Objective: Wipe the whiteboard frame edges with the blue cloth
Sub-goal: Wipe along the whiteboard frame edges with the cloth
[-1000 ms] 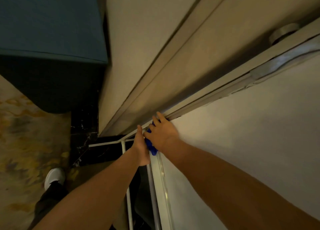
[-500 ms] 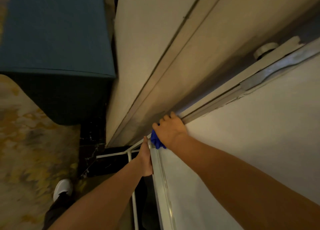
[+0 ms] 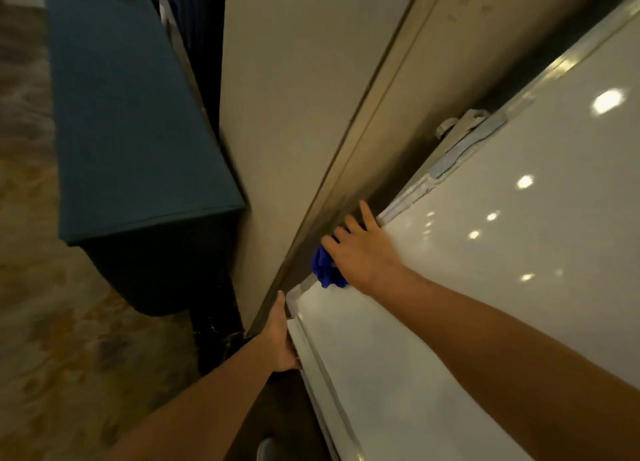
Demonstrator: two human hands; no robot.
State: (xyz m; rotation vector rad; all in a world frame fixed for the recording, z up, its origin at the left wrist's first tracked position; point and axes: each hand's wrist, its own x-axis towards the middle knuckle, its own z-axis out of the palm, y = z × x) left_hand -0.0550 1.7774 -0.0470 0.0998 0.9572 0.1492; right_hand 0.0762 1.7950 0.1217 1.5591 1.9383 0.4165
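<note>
Head view looks steeply down along a white whiteboard (image 3: 467, 322) standing close to a beige wall (image 3: 294, 114). Its metal frame (image 3: 322, 374) runs up the left side to a corner, then slants away to the upper right along the top edge, where a grey bracket (image 3: 464, 148) sits on the rail. Round ceiling lights glint on the glossy board surface.

The right hand (image 3: 360, 249) lies palm-down over the top frame edge just past the corner, fingers (image 3: 367, 214) spread and reaching toward the wall. It presses a bunched blue cloth (image 3: 325, 270) against the frame; the cloth pokes out from under the thumb side of the hand, touching the rail.

The left hand (image 3: 280, 339) grips the left frame edge just below the corner, its thumb pointing up along the rail and the fingers curled behind, out of sight.

Left of the wall stands a counter draped in teal fabric (image 3: 131, 131), well apart from the board. Patterned brown carpet (image 3: 52, 322) covers the floor beneath it.
</note>
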